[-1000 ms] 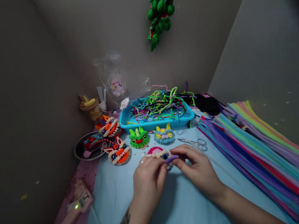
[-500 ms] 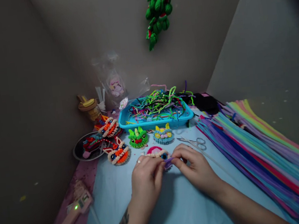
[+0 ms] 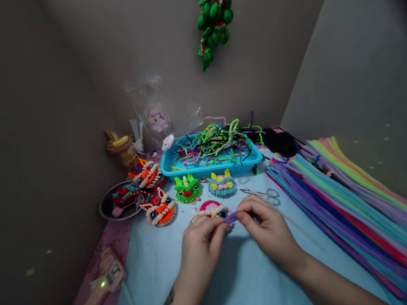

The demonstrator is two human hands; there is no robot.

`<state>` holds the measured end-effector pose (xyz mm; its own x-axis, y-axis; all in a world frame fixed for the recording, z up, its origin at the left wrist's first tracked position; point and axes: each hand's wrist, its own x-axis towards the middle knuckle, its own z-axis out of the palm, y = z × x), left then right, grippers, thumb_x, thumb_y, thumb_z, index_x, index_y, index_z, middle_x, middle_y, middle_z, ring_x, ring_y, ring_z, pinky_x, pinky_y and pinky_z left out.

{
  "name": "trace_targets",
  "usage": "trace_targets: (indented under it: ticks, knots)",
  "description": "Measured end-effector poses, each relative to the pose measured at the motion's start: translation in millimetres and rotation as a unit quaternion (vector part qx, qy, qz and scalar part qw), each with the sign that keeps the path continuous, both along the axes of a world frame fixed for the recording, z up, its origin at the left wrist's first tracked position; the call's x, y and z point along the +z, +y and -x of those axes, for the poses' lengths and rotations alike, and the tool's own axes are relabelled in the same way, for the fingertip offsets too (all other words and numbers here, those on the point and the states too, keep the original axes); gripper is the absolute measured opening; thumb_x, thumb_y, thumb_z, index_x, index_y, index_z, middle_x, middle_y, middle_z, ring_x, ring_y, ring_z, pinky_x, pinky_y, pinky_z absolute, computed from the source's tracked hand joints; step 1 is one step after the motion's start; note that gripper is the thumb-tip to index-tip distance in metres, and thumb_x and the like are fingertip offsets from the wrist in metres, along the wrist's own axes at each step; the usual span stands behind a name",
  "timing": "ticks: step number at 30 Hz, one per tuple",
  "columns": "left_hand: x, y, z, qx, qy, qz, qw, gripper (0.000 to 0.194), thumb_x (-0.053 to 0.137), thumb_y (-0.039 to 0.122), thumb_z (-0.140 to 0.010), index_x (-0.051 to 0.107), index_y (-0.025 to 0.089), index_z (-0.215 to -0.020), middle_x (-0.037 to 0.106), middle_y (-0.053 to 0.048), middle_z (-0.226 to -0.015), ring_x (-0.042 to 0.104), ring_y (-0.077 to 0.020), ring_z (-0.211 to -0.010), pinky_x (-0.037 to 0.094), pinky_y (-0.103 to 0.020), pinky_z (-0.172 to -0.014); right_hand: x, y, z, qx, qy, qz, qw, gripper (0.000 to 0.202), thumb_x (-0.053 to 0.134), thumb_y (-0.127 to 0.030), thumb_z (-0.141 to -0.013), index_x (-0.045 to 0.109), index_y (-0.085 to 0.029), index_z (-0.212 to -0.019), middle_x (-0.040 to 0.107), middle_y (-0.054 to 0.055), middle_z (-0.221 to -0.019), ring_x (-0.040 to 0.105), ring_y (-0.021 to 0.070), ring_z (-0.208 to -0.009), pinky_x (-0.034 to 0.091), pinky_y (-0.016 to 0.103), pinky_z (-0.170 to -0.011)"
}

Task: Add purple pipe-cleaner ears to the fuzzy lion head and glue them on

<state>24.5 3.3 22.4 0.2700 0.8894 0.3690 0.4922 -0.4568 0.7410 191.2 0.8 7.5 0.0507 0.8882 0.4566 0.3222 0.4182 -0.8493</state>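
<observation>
Between my two hands stretches a short purple fuzzy strip (image 3: 232,217). My left hand (image 3: 201,243) pinches its left end between thumb and forefinger. The right end is pinched by my right hand (image 3: 267,228). Just behind my fingers lies a pink and cream fuzzy face piece (image 3: 211,207), partly hidden by them. Farther back sit a green face piece (image 3: 187,188) and a blue and yellow one (image 3: 222,183). Scissors (image 3: 267,194) lie beyond my right hand.
A blue tray (image 3: 213,171) heaped with fuzzy stem scraps stands at the back. Bundled colored stems (image 3: 349,204) spread across the right. Orange face pieces (image 3: 161,209), a metal bowl (image 3: 104,205) and a pink glue gun (image 3: 95,297) are at left.
My hands have moved slightly apart, and more of the purple strip shows between the fingertips. The view has shifted very slightly.
</observation>
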Motion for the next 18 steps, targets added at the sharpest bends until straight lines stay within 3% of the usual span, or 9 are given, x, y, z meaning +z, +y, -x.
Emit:
trace_targets:
  ticks: [5, 10, 14, 18]
  knots:
    - [3.9, 0.1, -2.1, 0.007, -0.018, 0.009, 1.000, 0.015, 0.060, 0.016, -0.081, 0.070, 0.017, -0.070, 0.067, -0.003, -0.067, 0.058, -0.0153, -0.065, 0.044, -0.025, -0.062, -1.0, 3.0, -0.6, 0.027, 0.043, 0.040, 0.998, 0.020, 0.057, -0.027, -0.087, 0.062, -0.018, -0.070, 0.056, 0.001, -0.068, 0.054, 0.0154, -0.063, 0.042, 0.025, -0.056]
    - [5.0, 1.4, -0.4, 0.008, -0.025, 0.021, 0.999, 0.017, 0.058, 0.016, -0.080, 0.068, 0.017, -0.067, 0.066, -0.002, -0.065, 0.057, -0.0151, -0.065, 0.043, -0.025, -0.061, 1.7, 5.5, -6.6, 0.007, 0.023, 0.003, 1.000, 0.013, 0.057, -0.026, -0.086, 0.067, -0.020, -0.085, 0.063, 0.005, -0.080, 0.059, 0.0184, -0.075, 0.047, 0.026, -0.061]
    - [1.6, 0.9, 0.0, -0.002, 0.006, -0.002, 1.000, 0.016, 0.058, 0.017, -0.081, 0.070, 0.018, -0.070, 0.065, -0.002, -0.065, 0.057, -0.0162, -0.067, 0.042, -0.027, -0.063, 3.3, 4.4, -7.9, 0.013, -0.051, -0.016, 0.998, 0.014, 0.056, -0.022, -0.087, 0.064, -0.020, -0.075, 0.059, 0.002, -0.073, 0.055, 0.0163, -0.068, 0.043, 0.026, -0.058]
    - [-1.2, 0.3, -0.2, -0.014, 0.032, -0.016, 0.999, 0.014, 0.059, 0.017, -0.083, 0.071, 0.019, -0.076, 0.068, -0.003, -0.070, 0.058, -0.0172, -0.070, 0.043, -0.029, -0.067, 2.4, 4.2, -4.3, 0.022, -0.064, 0.003, 0.998, 0.024, 0.049, -0.021, -0.091, 0.052, -0.020, -0.067, 0.052, 0.000, -0.066, 0.051, 0.0144, -0.063, 0.041, 0.025, -0.057]
